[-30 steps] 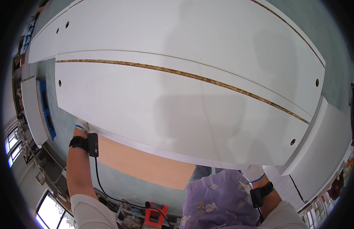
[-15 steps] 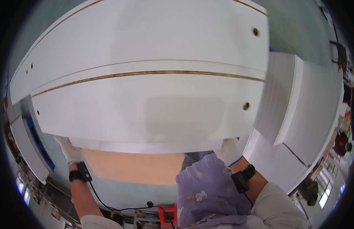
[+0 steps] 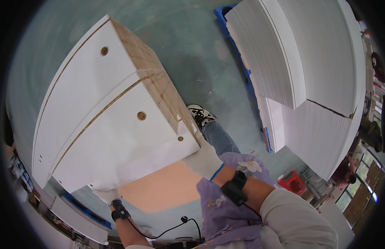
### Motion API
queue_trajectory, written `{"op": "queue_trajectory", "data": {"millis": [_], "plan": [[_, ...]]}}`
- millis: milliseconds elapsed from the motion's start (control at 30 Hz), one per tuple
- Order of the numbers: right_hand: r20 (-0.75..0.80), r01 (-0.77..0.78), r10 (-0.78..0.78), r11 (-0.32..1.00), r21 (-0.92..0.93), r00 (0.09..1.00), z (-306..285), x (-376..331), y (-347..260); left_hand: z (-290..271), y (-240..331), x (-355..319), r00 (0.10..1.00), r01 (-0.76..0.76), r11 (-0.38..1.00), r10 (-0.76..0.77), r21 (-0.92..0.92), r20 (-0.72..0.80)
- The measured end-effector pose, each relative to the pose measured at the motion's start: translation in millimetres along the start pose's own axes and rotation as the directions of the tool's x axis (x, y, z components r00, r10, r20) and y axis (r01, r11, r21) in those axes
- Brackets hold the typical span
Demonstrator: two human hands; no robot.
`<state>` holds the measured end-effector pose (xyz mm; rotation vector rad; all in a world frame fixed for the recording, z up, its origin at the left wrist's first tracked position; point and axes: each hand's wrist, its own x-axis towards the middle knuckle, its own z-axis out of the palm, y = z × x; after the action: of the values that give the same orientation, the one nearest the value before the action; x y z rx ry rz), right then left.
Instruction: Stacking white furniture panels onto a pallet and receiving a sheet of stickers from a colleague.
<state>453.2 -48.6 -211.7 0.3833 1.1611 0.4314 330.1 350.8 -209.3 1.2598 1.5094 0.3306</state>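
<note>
Two stepped stacks of white grooved panels stand at the left, their bare brown board edges showing on the right end. At the near side of the stack, a white panel (image 3: 155,157) with a small round hole near its corner lies slanting across the view. My right hand (image 3: 203,159), in a white knit glove with a blue cuff, is wrapped round that panel's near right corner. My left hand (image 3: 106,195), also gloved, grips the panel's near edge further left; its fingers are mostly hidden by the panel. A black device is strapped on each wrist.
More white panels (image 3: 329,54) are piled high at the right on a blue pallet (image 3: 251,83). An orange-tan sheet (image 3: 163,186) lies below the held panel. A red crate (image 3: 292,181) sits at the lower right. My shoe (image 3: 200,115) is on the green floor beside the stack.
My view has swung to the right, so the stack now sits at the left and slanted, with its end edges showing. Both hands keep their hold on the panel.
</note>
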Motion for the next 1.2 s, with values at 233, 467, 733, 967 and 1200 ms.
{"op": "queue_trajectory", "data": {"millis": [233, 467, 733, 967, 1200], "plan": [[-0.016, -0.108, 0.108, 0.947, -0.303, 0.994, 6.7, -6.9, -8.3, 8.9, 1.4, -2.0, 0.978, 0.086, 0.988, -0.108, -0.13, -0.176], [-0.174, -0.036, 0.031, 0.999, -0.027, 0.984, 22.7, -6.6, -5.6, 22.5, -46.2, 19.8, 0.998, 0.011, 0.996, -0.006, 0.088, -0.059], [-0.202, -0.04, -0.071, 0.868, -0.495, 0.977, 47.4, -18.9, -17.7, 41.3, -89.8, 22.5, 0.994, -0.078, 0.952, 0.054, 0.295, 0.092], [-0.396, 0.072, -0.193, 0.951, -0.3, 0.898, 35.1, 8.5, -13.9, 78.6, -99.2, 13.0, 0.97, -0.182, 0.889, 0.092, 0.421, 0.224], [-0.621, -0.016, -0.265, 0.913, -0.408, 0.738, 35.2, 26.0, 1.6, 85.3, -91.8, 25.3, 0.935, -0.301, 0.764, 0.118, 0.571, 0.335]]}}
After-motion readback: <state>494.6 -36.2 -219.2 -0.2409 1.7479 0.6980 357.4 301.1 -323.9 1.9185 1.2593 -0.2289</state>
